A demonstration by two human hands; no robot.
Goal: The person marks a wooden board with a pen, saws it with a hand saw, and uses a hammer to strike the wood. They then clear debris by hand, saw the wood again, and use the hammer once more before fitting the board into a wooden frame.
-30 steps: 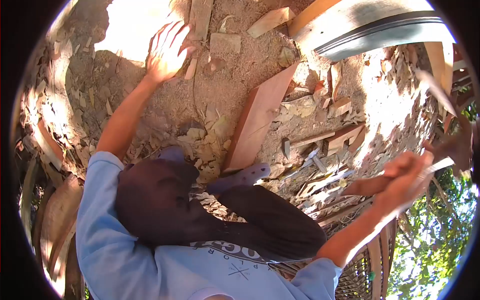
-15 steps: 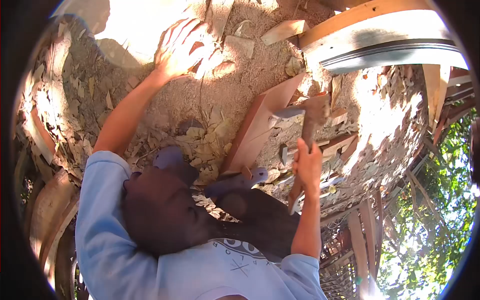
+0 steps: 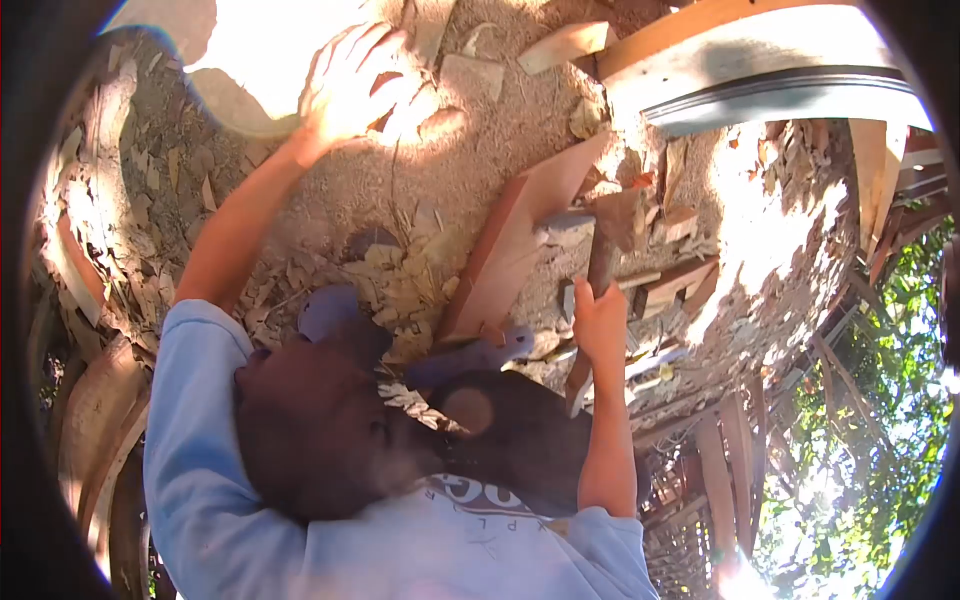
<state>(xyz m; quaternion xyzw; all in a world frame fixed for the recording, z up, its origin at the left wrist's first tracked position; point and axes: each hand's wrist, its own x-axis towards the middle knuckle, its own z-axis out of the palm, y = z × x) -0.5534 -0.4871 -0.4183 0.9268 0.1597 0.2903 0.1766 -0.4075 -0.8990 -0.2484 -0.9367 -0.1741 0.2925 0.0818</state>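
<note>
My right hand (image 3: 600, 318) is wrapped round the wooden handle of a hammer (image 3: 600, 250). The hammer's head is at the far end of the handle, with a grey end pointing left over a reddish wooden beam (image 3: 490, 262). That beam slants across the ground between my feet and the hammer. At upper left, my left hand (image 3: 352, 82) is stretched out with its fingers spread, partly washed out by strong sunlight. It holds nothing visible and is well apart from the beam.
Purple-grey shoes (image 3: 470, 358) are close to the beam's lower end. Wood offcuts (image 3: 678, 285) lie right of the hammer. A large curved-looking board (image 3: 740, 50) and a dark-edged piece (image 3: 790, 105) run along the upper right. Shavings and dry leaves (image 3: 400, 270) litter the ground.
My right hand and the hammer have shifted slightly left, and the hammer's head is nearer the beam's right side. My left hand stays spread, slightly higher and further left in view.
</note>
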